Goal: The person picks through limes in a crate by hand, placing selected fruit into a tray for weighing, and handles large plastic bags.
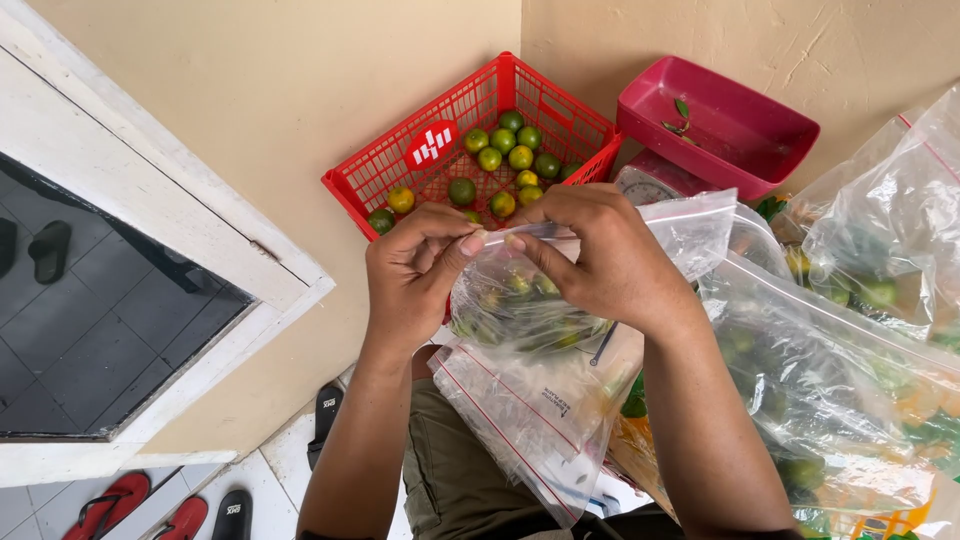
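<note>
My left hand (415, 265) and my right hand (590, 250) meet in front of me, thumbs and forefingers pinched narrow on the top strip of a clear zip bag (520, 300) that hangs between them, filled with small green and yellowish limes (520, 285). My fingertips nearly touch each other along the seal. Just under my wrists, resting on my lap, lies a stack of empty zip bags (530, 410) with red seal lines. To the right of my right forearm sit larger clear bags (830, 350) already holding limes, one pressed against my arm and another further right near the wall. Below my left arm, on the pale floor, I see black sandals (325, 415) and a pair of red flip-flops (110, 500). Beyond my knuckles stands a red plastic crate (400, 165) against the beige wall, with loose limes (505, 160) scattered on its bottom. Past my right hand, just right of the crate, is a kitchen scale (650, 180) carrying a dark pink tray (720, 125) with a small leafy twig (682, 118) in it.
</note>
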